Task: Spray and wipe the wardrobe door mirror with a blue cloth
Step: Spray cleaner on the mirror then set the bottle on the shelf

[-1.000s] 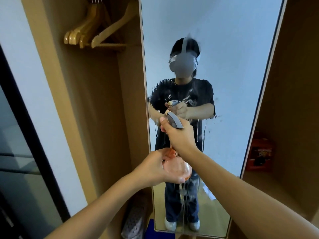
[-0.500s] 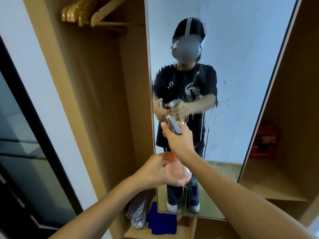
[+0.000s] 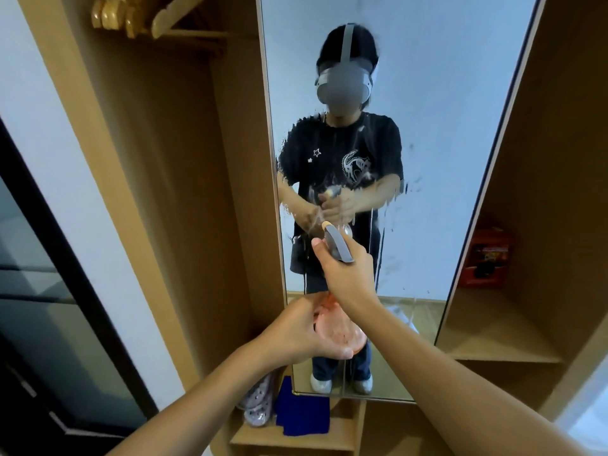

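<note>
Near first: left hand (image 3: 304, 330) cups the orange bottle body from below, fingers curled round its underside, thumb side up. Right hand (image 3: 348, 274) sits above it, fingers wrapped on the neck and grey trigger head of the spray bottle (image 3: 339, 324), index finger forward at the trigger; can't tell if it's squeezed. Nozzle is aimed at the mirror (image 3: 444, 126), close but not touching. Change over the last second: the hands have held the same two-hand grip, the view has tipped down, and the wet patch on the glass looks wider, with more drip lines running down the middle band to below hand level. My read: spraying is well under way on the centre, upper glass looks dry, wiping not started. Blue cloth (image 3: 302, 413) lies untouched on the low shelf (image 3: 296, 439) under the mirror's bottom edge, just beside a pair of pale slippers (image 3: 258, 403). Further back: wooden hangers (image 3: 131, 14) top left on the rail, red box (image 3: 490, 258) in the right compartment. Drips are heading toward the bottom frame, so the cloth should come soon.
</note>
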### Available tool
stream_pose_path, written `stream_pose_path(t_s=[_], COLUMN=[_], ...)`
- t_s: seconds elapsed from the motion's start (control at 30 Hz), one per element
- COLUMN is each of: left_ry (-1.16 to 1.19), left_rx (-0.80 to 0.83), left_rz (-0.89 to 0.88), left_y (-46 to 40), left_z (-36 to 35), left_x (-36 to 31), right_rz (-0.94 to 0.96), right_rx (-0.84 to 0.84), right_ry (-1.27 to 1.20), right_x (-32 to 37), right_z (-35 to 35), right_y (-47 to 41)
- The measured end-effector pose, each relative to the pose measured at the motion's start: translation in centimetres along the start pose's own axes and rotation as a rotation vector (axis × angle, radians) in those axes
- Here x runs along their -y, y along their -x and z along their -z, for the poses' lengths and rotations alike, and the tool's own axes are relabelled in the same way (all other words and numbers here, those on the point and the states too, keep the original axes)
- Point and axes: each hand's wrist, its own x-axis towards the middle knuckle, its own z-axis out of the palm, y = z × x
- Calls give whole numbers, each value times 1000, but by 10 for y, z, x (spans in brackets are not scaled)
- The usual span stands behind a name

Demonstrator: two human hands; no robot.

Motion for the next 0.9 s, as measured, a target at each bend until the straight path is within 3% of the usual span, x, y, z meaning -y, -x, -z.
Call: stream_pose_path(t_s=[0.6, 0.9], left_ry=[16, 1], left_rx=[64, 102], left_rz=[-13, -36], left_y=[-20, -36], left_z=[-32, -51], left_x=[-9, -18], right_rz=[24, 58], right_rx=[-119, -58], right_ry=[92, 47], right_x=[-10, -8], right_z=[36, 70], right_y=[-3, -3])
